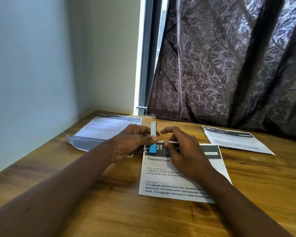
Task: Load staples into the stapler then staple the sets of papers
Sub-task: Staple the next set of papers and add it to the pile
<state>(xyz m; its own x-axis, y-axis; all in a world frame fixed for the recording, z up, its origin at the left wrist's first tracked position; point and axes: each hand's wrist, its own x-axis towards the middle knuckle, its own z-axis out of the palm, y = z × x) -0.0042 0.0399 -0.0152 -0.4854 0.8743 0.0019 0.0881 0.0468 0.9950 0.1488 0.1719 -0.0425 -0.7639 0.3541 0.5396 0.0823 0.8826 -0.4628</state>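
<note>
1. The wooden counter fills a corner, with a pale wall on the left and a leaf-patterned curtain behind.
2. The left hand grips the stapler over the middle papers.
3. The right hand rests on these papers; whether it holds anything is unclear.

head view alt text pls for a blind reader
Left hand grips a blue-ended stapler, metal arm raised, over a printed sheet on a wooden table; right hand rests beside it. More papers lie left and right.
</note>
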